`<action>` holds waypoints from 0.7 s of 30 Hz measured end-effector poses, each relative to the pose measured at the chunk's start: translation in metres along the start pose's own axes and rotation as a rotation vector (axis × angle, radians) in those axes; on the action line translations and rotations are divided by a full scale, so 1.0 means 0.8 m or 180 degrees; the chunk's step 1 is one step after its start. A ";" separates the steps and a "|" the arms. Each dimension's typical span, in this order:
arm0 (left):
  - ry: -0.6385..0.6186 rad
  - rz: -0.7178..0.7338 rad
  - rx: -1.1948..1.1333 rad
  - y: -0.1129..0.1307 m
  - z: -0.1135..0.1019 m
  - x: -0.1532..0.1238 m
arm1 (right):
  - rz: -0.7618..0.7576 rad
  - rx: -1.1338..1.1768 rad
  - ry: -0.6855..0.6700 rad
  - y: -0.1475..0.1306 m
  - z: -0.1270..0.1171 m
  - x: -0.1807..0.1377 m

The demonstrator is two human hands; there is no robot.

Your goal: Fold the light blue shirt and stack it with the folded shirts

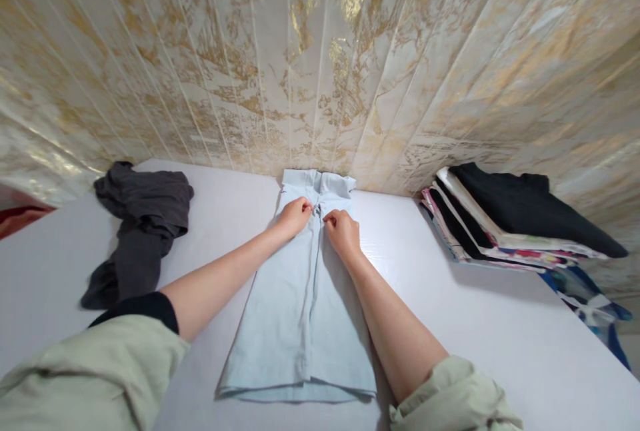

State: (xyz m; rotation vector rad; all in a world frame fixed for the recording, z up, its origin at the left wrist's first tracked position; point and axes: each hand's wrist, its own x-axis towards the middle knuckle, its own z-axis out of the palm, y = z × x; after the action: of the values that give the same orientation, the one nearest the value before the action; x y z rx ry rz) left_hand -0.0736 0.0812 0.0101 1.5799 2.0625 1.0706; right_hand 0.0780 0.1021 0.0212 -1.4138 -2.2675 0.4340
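A light blue garment (280, 311), shaped like a skirt, lies lengthwise on the white table with its wide hem toward me. A seam or opening runs down its middle, and its narrower top reaches the table's far edge. Near the top, my left hand (296, 216) is closed, thumb and finger pinching cloth just left of the middle line. Opposite it, my right hand (343, 230) is closed in a pinch on the cloth just right of that line. A small dark detail shows between the fingertips, too small to make out.
On the white table (420, 344), a crumpled dark grey garment (145, 218) lies at left. A stack of folded clothes (505, 218) with black cloth on top stands at right. Blue patterned fabric (585, 298) sits by the right edge. A gold-patterned curtain (320, 71) hangs behind.
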 end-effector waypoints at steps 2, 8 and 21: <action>-0.0145 0.0256 0.0142 0.000 -0.004 -0.022 | -0.0047 -0.0035 -0.0035 -0.002 -0.001 -0.001; -0.0173 0.0823 0.0819 0.001 -0.004 -0.054 | -0.0115 -0.0015 -0.0031 -0.004 -0.003 -0.005; 0.0027 0.0977 0.0980 0.002 -0.009 -0.057 | -0.0249 -0.0919 -0.0033 -0.023 -0.005 -0.013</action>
State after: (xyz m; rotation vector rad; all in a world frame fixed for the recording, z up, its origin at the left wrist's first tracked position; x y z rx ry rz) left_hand -0.0623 0.0361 0.0078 2.1000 2.1164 0.8825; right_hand 0.0700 0.0848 0.0311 -1.4505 -2.4601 0.0908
